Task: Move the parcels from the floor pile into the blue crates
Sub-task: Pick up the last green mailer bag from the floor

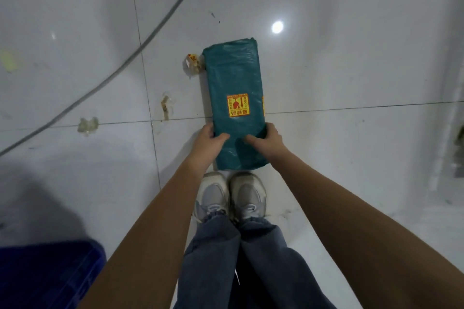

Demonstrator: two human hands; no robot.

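Observation:
A long teal plastic-wrapped parcel [234,83] with a yellow and red sticker sits in front of my feet over the white tiled floor; I cannot tell whether it rests on the floor or is lifted. My left hand [209,139] grips its near left edge, thumb on top. My right hand [267,140] grips the near right edge the same way. A corner of a blue crate [47,273] shows at the bottom left.
A grey cable [140,46] curves across the floor at the left. Scraps of tape and paper [193,63] lie beside the parcel's far left corner, with more scraps [88,125] on the tiles. My shoes [231,195] stand just behind the parcel.

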